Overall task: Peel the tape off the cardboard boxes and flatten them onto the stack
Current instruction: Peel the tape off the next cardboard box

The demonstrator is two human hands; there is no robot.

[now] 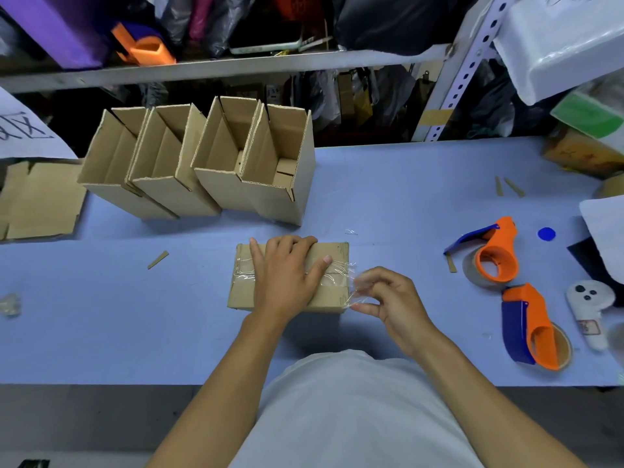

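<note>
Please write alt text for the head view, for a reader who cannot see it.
A person's left hand presses flat on a taped box on a blue table while the right hand pinches clear tape peeling off its right end. Four open boxes stand behind; two tape dispensers lie right.

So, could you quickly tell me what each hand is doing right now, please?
Left hand: open, pressing flat on the taped box.
Right hand: fingers pinching the clear tape at the box's right end.
</note>
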